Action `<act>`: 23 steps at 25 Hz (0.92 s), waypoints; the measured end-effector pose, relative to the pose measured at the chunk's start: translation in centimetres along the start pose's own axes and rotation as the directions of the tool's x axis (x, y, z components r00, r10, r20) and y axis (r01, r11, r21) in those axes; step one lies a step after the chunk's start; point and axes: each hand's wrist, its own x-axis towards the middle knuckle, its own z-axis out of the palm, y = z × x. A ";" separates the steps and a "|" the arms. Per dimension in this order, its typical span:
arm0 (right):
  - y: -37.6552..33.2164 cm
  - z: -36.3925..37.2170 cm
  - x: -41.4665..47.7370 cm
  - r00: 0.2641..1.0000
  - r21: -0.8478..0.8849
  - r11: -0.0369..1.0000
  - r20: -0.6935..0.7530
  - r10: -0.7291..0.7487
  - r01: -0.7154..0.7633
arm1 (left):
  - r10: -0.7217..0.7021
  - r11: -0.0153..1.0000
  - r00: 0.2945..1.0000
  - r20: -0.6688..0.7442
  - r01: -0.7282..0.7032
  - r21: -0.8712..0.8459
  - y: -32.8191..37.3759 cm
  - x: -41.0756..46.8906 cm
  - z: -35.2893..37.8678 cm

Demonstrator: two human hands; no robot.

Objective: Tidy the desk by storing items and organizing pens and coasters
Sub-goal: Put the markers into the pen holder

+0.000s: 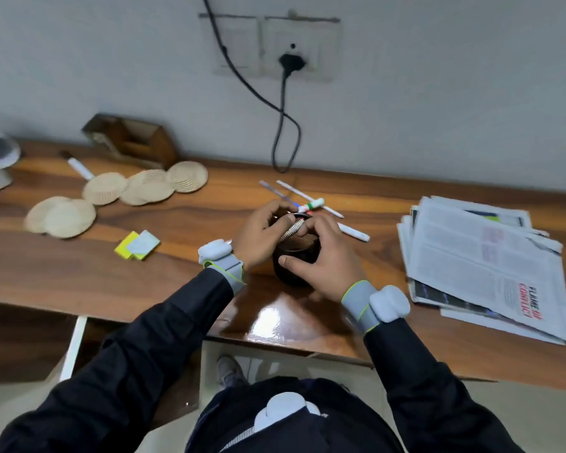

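A dark mesh pen cup (294,256) stands at the middle of the wooden desk (144,266). My right hand (324,256) wraps its right side, thumb on the front wall. Over the cup's mouth my left hand (262,237) pinches a silver textured pen (291,231), tilted. Behind the hands lie several loose pens: a white marker with green and red bands (312,204), a thin white pen (294,190), a clear pen (273,190) and a white marker (353,232). Several woven round coasters (144,189) are scattered at the back left.
A wooden desk organizer (134,142) stands against the wall. A white pen (79,168) lies near it. Yellow and blue sticky notes (137,245) sit left of my hands. Newspapers (484,263) are stacked on the right. A black cable (283,125) hangs from the wall socket.
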 end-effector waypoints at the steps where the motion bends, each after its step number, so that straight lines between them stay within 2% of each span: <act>1: -0.9 1.6 0.8 0.998 0.001 1.000 0.054 -0.027 0.027 | -0.003 1.000 0.998 -0.067 0.004 0.007 -0.9 -1.0 -1.6; 8: -4.6 8.7 3.0 0.961 0.040 0.996 0.262 -0.084 0.076 | -0.013 0.995 0.946 -0.323 0.046 0.094 -6.1 -5.1 -8.6; 12: -4.7 10.5 3.3 0.947 0.048 0.995 0.304 -0.099 0.089 | 0.032 0.994 0.936 -0.351 0.007 0.108 -7.9 -5.6 -10.0; 16: -4.0 10.1 3.5 0.949 -0.010 0.998 0.311 -0.056 0.062 | -0.037 0.993 0.954 -0.298 0.001 -0.119 -8.4 -5.2 -8.8; 20: -2.6 8.3 2.8 0.949 -0.063 0.998 0.315 -0.002 0.023 | -0.104 0.942 0.954 -0.283 0.004 -0.334 -10.2 -5.2 -8.2; 23: -0.2 6.3 2.5 0.974 -0.087 0.995 0.216 0.070 -0.052 | -0.191 0.883 0.948 -0.255 0.052 -0.467 -11.5 -4.9 -7.7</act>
